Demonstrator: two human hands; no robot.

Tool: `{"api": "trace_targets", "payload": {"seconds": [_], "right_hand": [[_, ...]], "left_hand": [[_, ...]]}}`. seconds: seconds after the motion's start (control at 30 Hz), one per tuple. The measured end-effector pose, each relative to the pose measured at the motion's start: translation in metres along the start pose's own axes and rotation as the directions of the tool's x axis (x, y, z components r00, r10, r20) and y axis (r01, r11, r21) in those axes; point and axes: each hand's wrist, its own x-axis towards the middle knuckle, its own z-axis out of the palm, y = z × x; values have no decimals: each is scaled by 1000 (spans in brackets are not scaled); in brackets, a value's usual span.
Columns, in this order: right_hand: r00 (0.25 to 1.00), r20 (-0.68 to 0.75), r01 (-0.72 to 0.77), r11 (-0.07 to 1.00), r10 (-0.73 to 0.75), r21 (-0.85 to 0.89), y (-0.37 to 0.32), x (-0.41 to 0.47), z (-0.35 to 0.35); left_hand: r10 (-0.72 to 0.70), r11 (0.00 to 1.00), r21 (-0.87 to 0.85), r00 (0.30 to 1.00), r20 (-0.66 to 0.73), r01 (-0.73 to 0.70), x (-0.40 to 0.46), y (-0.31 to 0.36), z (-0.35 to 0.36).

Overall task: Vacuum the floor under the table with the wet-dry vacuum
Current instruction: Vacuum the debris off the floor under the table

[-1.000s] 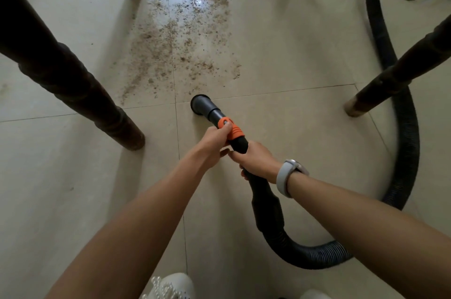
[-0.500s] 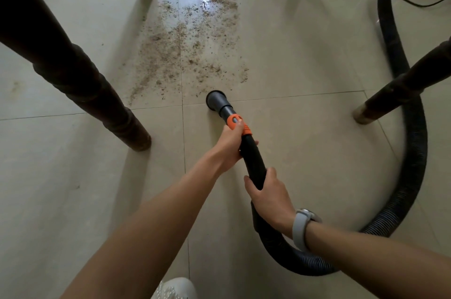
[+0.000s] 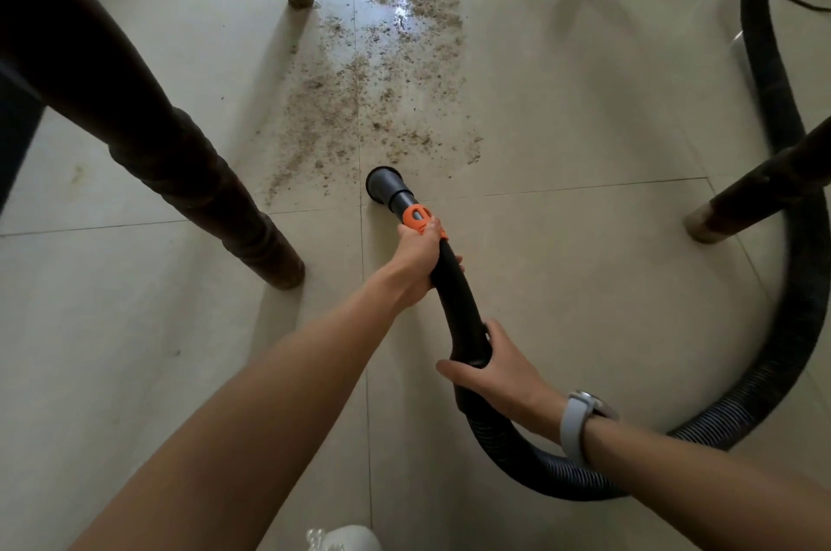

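The left hand (image 3: pixel 416 256) grips the wand by its orange collar (image 3: pixel 418 220); the right hand (image 3: pixel 499 375) holds the hose cuff (image 3: pixel 467 339). The nozzle (image 3: pixel 383 186) sits at the debris patch's (image 3: pixel 386 78) six o'clock edge, nearly all of it unswept toward twelve between the bench legs (image 3: pixel 202 195).

I have one view only, worn on my head, looking forward and steeply down at the tiled floor (image 3: pixel 584 271). It sits close above my forearms, which reach in from the bottom edge. The near left table leg (image 3: pixel 189 172) stands at the left of the picture; beyond it, toward the top edge, stand two far legs. The wide lens bends the edges.
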Motion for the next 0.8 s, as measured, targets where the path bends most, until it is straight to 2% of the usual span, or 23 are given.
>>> {"api": "trace_targets", "payload": {"seconds": [0.17,0.3,0.5,0.67,0.8], "right_hand": [[997,-73,15,992,-6,124,0,-14,-3],[990,-129,57,996,-49,62,1,-9,-7],[994,-39,100,995,-100,-1,-6,8,-1],[985,51,169,982,-165,-89,-19,26,9],[969,129,224,967,-209,-118,-38,42,15]], "left_hand": [[-28,999,23,997,-77,30,-5,7,12],[32,998,-56,988,-150,-41,-10,-1,19],[20,996,-81,981,-194,-36,-6,5,-5],[-2,997,-79,957,-289,-22,0,13,-40],[1,983,-171,940,-341,-63,5,24,-62]]}}
